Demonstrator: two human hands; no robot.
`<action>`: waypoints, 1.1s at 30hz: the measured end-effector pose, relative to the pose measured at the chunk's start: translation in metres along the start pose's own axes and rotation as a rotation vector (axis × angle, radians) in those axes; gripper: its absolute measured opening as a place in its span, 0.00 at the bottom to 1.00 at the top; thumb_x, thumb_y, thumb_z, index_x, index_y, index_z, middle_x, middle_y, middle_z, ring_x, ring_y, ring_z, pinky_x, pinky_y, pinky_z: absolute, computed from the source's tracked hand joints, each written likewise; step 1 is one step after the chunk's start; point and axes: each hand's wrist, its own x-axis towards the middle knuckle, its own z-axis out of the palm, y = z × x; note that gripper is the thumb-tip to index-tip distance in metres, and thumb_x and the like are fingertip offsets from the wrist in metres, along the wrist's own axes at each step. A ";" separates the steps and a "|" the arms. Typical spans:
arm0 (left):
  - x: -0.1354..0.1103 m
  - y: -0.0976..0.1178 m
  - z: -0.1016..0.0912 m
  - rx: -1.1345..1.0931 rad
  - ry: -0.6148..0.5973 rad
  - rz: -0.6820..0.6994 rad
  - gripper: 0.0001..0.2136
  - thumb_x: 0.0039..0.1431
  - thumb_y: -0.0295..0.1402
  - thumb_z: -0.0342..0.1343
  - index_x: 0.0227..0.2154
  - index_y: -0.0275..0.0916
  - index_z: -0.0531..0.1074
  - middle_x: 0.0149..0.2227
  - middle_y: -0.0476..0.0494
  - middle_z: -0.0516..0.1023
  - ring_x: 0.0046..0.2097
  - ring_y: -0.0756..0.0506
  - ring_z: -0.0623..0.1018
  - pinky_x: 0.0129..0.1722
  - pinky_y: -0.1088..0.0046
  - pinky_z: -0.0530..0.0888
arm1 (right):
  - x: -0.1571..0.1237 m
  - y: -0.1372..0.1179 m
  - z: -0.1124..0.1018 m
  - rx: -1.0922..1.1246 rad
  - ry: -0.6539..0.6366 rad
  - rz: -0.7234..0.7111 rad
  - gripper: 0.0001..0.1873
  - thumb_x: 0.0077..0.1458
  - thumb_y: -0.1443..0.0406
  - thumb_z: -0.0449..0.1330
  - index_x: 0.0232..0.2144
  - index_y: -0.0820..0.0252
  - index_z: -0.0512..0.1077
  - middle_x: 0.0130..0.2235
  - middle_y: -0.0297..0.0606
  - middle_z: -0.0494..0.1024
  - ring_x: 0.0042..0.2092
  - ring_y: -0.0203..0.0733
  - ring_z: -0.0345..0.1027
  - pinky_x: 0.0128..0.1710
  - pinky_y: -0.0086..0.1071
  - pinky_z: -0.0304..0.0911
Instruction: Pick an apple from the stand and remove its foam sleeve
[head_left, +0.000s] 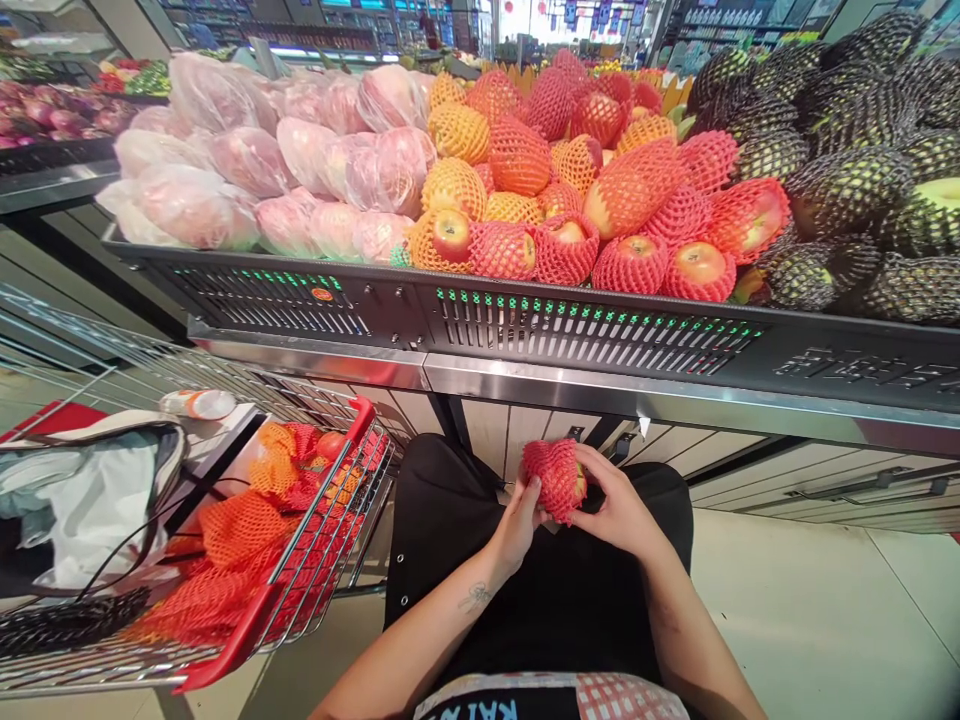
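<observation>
Between my hands, above my lap, is an apple (pixel 555 480) wrapped in a red foam net, with a bit of its skin showing on the right side. My left hand (pixel 517 515) closes on the net from the left, thumb against its front. From the other side, my right hand (pixel 611 505) curls its fingers and thumb around the apple's bare edge. Its underside is hidden. Ahead of my hands, netted apples (pixel 697 268) in red and orange foam lie piled in a black display bin (pixel 405 310).
On the left stands a shopping cart (pixel 251 640) with loose foam nets (pixel 240 530), a bag (pixel 105 500) and a white bottle (pixel 199 403). Bagged pink fruit (pixel 195 200) fills the bin's left part; dark-netted fruit (pixel 847 190) lies right. A metal ledge (pixel 525 385) runs below the bin.
</observation>
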 end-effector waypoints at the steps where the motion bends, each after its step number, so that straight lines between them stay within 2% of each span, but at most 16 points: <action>1: -0.001 0.003 0.002 -0.046 -0.023 -0.048 0.36 0.50 0.52 0.67 0.61 0.48 0.63 0.58 0.41 0.73 0.56 0.38 0.74 0.51 0.60 0.74 | 0.000 0.003 0.002 -0.012 0.024 -0.007 0.36 0.44 0.68 0.70 0.56 0.60 0.67 0.60 0.54 0.70 0.62 0.56 0.65 0.60 0.51 0.66; 5: -0.002 0.014 0.003 -0.173 -0.083 -0.133 0.28 0.50 0.43 0.70 0.54 0.46 0.70 0.52 0.42 0.77 0.48 0.43 0.78 0.44 0.66 0.75 | -0.003 0.012 0.010 -0.076 0.146 -0.047 0.34 0.42 0.65 0.71 0.53 0.59 0.69 0.56 0.53 0.73 0.57 0.57 0.69 0.55 0.50 0.71; 10: 0.007 0.017 -0.007 -0.089 -0.021 -0.029 0.20 0.49 0.43 0.71 0.42 0.39 0.78 0.39 0.45 0.79 0.36 0.51 0.74 0.34 0.78 0.69 | -0.005 0.011 0.014 -0.108 0.244 -0.054 0.35 0.41 0.64 0.72 0.53 0.59 0.68 0.56 0.54 0.72 0.57 0.58 0.69 0.51 0.52 0.73; 12: 0.012 0.016 -0.013 -0.077 0.018 -0.005 0.18 0.51 0.45 0.70 0.41 0.39 0.79 0.39 0.46 0.79 0.36 0.52 0.73 0.35 0.78 0.68 | -0.005 0.005 0.013 -0.065 0.267 -0.036 0.35 0.41 0.64 0.72 0.53 0.57 0.68 0.55 0.52 0.72 0.56 0.56 0.69 0.46 0.47 0.75; 16: 0.017 0.017 -0.020 -0.066 0.042 0.036 0.18 0.53 0.44 0.68 0.43 0.39 0.79 0.46 0.43 0.78 0.43 0.48 0.74 0.42 0.74 0.69 | -0.002 -0.010 0.008 0.034 0.308 0.020 0.35 0.41 0.63 0.74 0.52 0.53 0.68 0.54 0.48 0.72 0.56 0.53 0.68 0.36 0.36 0.77; 19: 0.016 0.018 -0.020 0.030 0.047 0.092 0.17 0.55 0.45 0.65 0.43 0.39 0.77 0.46 0.42 0.77 0.45 0.47 0.73 0.44 0.73 0.68 | 0.000 -0.018 0.004 0.043 0.294 0.000 0.35 0.42 0.63 0.74 0.53 0.52 0.68 0.55 0.47 0.72 0.57 0.53 0.68 0.38 0.36 0.77; 21: 0.013 0.018 -0.018 0.125 0.154 0.213 0.18 0.55 0.45 0.65 0.44 0.42 0.73 0.44 0.45 0.75 0.43 0.47 0.72 0.43 0.73 0.67 | 0.000 -0.020 0.002 0.003 0.285 -0.045 0.35 0.43 0.63 0.73 0.54 0.51 0.68 0.55 0.47 0.71 0.57 0.53 0.68 0.45 0.42 0.76; 23: 0.008 0.019 -0.017 0.293 0.240 0.428 0.15 0.57 0.44 0.63 0.42 0.44 0.70 0.40 0.48 0.71 0.41 0.47 0.70 0.41 0.72 0.66 | 0.000 -0.022 0.000 -0.061 0.269 -0.093 0.35 0.44 0.64 0.72 0.55 0.51 0.67 0.55 0.46 0.72 0.56 0.53 0.69 0.51 0.47 0.72; 25: 0.002 0.021 -0.016 0.561 0.173 0.634 0.11 0.60 0.44 0.59 0.38 0.42 0.69 0.38 0.47 0.67 0.39 0.46 0.68 0.40 0.71 0.65 | -0.002 -0.023 -0.001 -0.131 0.233 -0.123 0.35 0.46 0.64 0.71 0.56 0.51 0.66 0.55 0.46 0.72 0.56 0.54 0.69 0.54 0.49 0.70; 28: -0.005 0.025 -0.014 0.933 0.030 0.778 0.07 0.64 0.38 0.54 0.34 0.41 0.67 0.37 0.45 0.67 0.39 0.44 0.68 0.40 0.68 0.65 | -0.004 -0.023 -0.002 -0.190 0.184 -0.131 0.35 0.47 0.65 0.70 0.57 0.50 0.66 0.56 0.46 0.71 0.56 0.54 0.69 0.54 0.49 0.70; 30: -0.006 0.027 -0.013 1.086 0.034 0.835 0.02 0.66 0.31 0.50 0.36 0.41 0.66 0.36 0.44 0.69 0.40 0.43 0.69 0.41 0.67 0.66 | -0.005 -0.022 -0.001 -0.186 0.180 -0.126 0.36 0.47 0.65 0.70 0.57 0.50 0.64 0.55 0.46 0.72 0.56 0.54 0.69 0.54 0.49 0.70; 33: -0.006 0.027 -0.013 1.209 0.049 0.970 0.05 0.64 0.25 0.48 0.38 0.41 0.66 0.37 0.42 0.72 0.40 0.43 0.71 0.41 0.66 0.67 | -0.006 -0.019 0.000 -0.153 0.192 -0.082 0.39 0.47 0.63 0.70 0.59 0.51 0.60 0.55 0.46 0.73 0.56 0.53 0.69 0.54 0.49 0.70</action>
